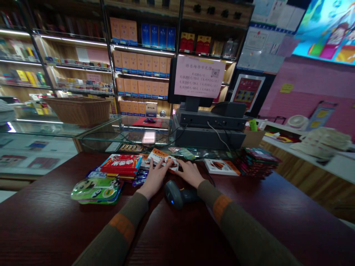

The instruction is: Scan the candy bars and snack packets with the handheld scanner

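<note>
A white and orange Dove chocolate box (158,154) lies at a slant near the far edge of the counter, with both hands on it. The fingers of my left hand (154,181) are bent over its near side. My right hand (191,173) grips its right end, the fingertips against the edge. Under its left part, another similar box (145,162) is partly hidden. Between my wrists lies a dark barcode scanner (175,194) with a small blue light. To the right is one more white and orange box (220,167), flat on the counter.
Left of my hands sit red snack packs (122,163), purple-wrapped bars (141,178) and green panda packages (97,190). A stack of dark red packages (257,162) stands right. Beyond are a glass case (130,131), a cash register (209,129) and a wicker basket (80,109).
</note>
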### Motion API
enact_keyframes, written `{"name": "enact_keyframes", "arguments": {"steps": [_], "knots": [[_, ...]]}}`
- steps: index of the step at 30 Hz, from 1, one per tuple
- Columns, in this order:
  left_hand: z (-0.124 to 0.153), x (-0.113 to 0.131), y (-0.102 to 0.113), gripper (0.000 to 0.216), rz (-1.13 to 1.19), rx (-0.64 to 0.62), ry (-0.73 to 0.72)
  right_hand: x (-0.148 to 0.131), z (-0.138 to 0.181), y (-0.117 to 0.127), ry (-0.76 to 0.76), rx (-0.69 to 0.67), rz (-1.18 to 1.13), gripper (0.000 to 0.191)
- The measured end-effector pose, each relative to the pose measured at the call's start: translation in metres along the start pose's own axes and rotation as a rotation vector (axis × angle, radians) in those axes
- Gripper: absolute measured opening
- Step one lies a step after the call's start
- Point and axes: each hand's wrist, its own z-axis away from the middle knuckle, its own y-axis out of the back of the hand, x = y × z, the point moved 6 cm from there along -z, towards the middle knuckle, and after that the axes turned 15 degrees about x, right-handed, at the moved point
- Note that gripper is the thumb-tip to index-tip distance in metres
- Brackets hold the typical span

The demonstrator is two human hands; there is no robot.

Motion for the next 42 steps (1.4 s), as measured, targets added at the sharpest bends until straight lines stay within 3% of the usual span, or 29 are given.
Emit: {"name": "enact_keyframes", "arguments": {"steps": [6,10,12,17,27,33,38,42], "knots": [[-0.001,-0.002,0.002,0.082,-0.01,0.065,-0.003,0.001,0.004,-0.002,0.024,-0.022,-0.006,0.038],[-0.002,-0.015,0.02,0.071,-0.068,0.277,0.177,0.001,0.005,0.0,0.01,-0.018,-0.041,0.033],[0.001,-0.023,0.02,0.068,-0.04,0.314,0.283,0.002,0.006,-0.001,0.001,-0.025,-0.052,0.033],[0.005,-0.033,0.009,0.071,0.184,0.352,0.409,0.008,0.007,-0.004,-0.025,-0.047,-0.087,0.034],[0.006,-0.053,0.007,0.081,0.667,0.527,0.545,0.035,0.01,-0.007,-0.172,-0.057,-0.18,0.045],[-0.001,-0.033,0.014,0.082,0.937,0.546,0.417,0.06,0.016,-0.007,-0.257,-0.026,-0.209,0.061],[-0.004,-0.011,0.024,0.079,0.888,0.458,0.223,0.075,0.02,-0.007,-0.301,0.017,-0.257,0.065],[-0.003,-0.008,0.025,0.079,0.809,0.435,0.152,0.08,0.02,-0.008,-0.306,0.028,-0.284,0.065]]}}
